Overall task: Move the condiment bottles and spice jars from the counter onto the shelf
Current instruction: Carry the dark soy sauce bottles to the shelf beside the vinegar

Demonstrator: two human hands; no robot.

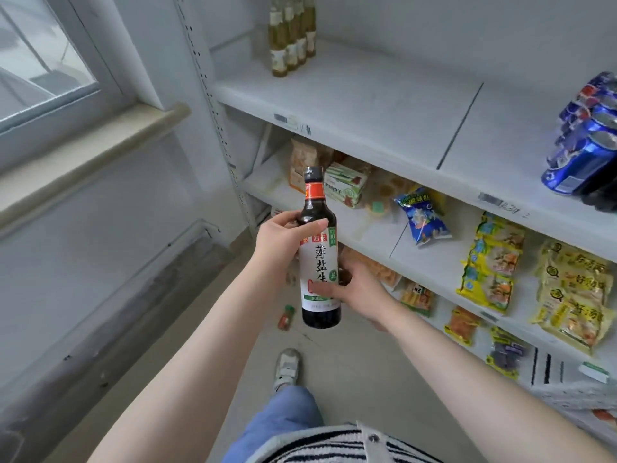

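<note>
A dark soy sauce bottle [319, 259] with a white label and black cap is held upright in mid-air in front of the shelving. My left hand [280, 242] grips its shoulder from the left. My right hand [359, 290] wraps the lower label from the right. The white upper shelf [367, 105] lies above and to the right of the bottle. Several tall yellow-green bottles [292, 35] stand in a row at its back left corner.
Blue cans [587, 142] sit at the right end of the upper shelf. Snack packets [494, 262] fill the lower shelves. A window sill [86, 158] juts out on the left. A small red packet [286, 317] lies on the floor by my shoe [287, 369].
</note>
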